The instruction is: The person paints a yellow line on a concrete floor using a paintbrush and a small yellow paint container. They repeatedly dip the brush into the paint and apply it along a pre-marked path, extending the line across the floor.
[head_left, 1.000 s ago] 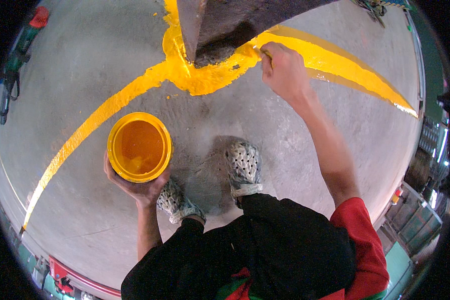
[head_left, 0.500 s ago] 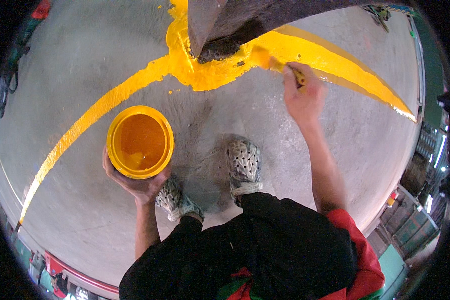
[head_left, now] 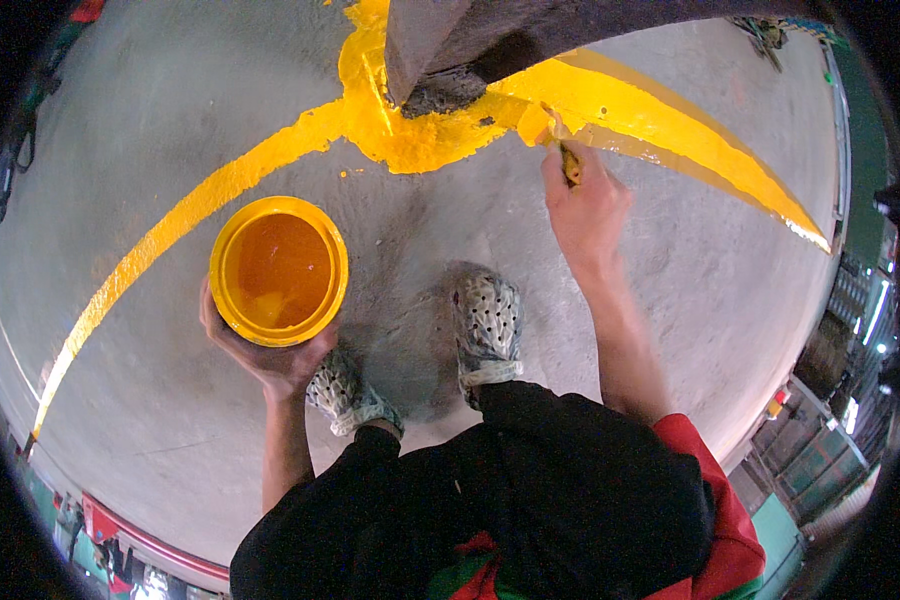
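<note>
My left hand (head_left: 275, 362) cups a round yellow paint can (head_left: 332, 290) from beneath and the side. Orange-yellow paint (head_left: 280, 265) lies inside it. With my right hand (head_left: 588, 205) I grip a paintbrush (head_left: 570, 165) by its handle, fingers closed round it. The bristles, coated in yellow, touch the near edge of the yellow painted line (head_left: 640, 100) on the concrete. To the left of the brush, the paint spreads in a rough patch round the foot of a dark metal column (head_left: 480, 40).
My feet, in patterned clogs (head_left: 488, 325), stand on the grey concrete floor (head_left: 170, 400). A thin yellow stripe (head_left: 205, 190) curves away on the left. At the right edge are a metal cabinet (head_left: 820, 455) and stacked goods; a red bar (head_left: 160, 545) lies at the lower left.
The brush and my right hand have moved slightly, the bristles now sitting at the line's near edge. My left hand still holds the can, and the view has shifted a little.
</note>
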